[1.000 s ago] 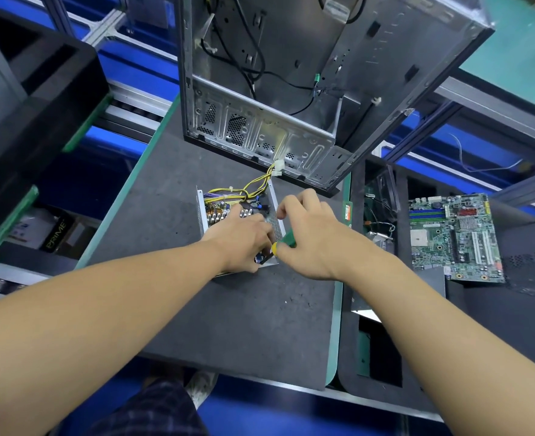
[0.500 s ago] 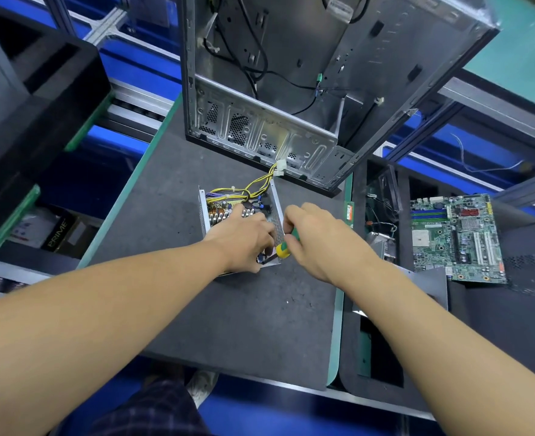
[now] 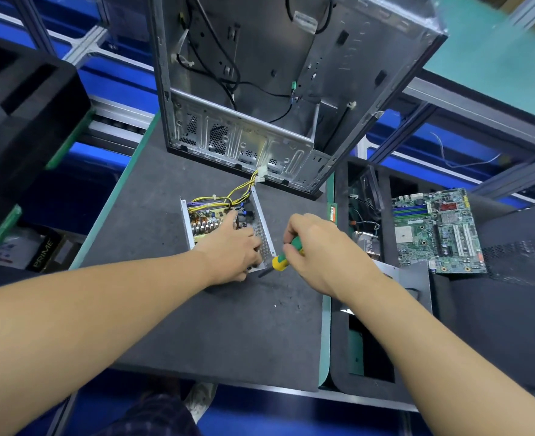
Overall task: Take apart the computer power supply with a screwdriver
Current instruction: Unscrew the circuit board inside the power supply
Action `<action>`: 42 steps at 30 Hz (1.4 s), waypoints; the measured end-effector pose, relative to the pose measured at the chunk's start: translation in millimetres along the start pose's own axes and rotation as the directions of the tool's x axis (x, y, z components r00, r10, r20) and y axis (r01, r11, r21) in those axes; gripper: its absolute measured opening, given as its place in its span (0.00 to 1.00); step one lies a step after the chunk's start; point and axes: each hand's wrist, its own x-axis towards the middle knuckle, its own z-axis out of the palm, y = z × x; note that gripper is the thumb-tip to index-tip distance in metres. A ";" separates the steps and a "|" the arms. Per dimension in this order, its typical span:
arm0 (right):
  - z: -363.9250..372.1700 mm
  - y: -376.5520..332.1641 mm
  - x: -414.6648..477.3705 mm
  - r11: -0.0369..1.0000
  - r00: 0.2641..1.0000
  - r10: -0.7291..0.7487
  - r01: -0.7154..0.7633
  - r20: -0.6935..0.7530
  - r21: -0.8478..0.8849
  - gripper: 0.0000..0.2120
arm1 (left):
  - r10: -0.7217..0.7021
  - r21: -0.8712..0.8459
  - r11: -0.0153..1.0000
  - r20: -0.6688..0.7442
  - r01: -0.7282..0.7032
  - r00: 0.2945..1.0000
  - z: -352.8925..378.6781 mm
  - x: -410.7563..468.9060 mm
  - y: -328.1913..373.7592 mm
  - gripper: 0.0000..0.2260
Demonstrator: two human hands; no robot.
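1 PSU (image 3: 203, 226), lid off, on surface (image 3: 212, 335) near 1 case (image 3: 244, 73). L hand (image 3: 232, 250) grips PSU; R hand (image 3: 321, 247) grips 1 screwdriver (image 3: 285, 255). 1 mobo (image 3: 434, 231) at right. Box (image 3: 43, 253) reads "PRIME".

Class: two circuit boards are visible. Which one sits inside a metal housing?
The power supply board, walled by its open silver housing under the left hand; the green motherboard lies bare to the right.
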 end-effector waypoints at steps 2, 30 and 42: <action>-0.5 2.7 -2.7 1.000 1.000 0.004 -0.004 -0.011 0.021 0.02 | 0.026 0.042 0.999 0.024 -0.027 0.999 -0.9 3.0 4.3 0.15; -38.4 29.3 -25.3 0.995 0.998 0.057 -0.058 0.008 0.076 0.02 | -0.255 -0.773 0.629 -0.101 0.086 0.962 -27.4 -17.7 25.4 0.07; -52.8 90.6 -100.6 0.938 0.933 0.343 -0.347 -0.112 -0.013 0.05 | -0.084 -0.902 -0.179 0.412 0.393 0.907 -74.1 57.2 165.1 0.06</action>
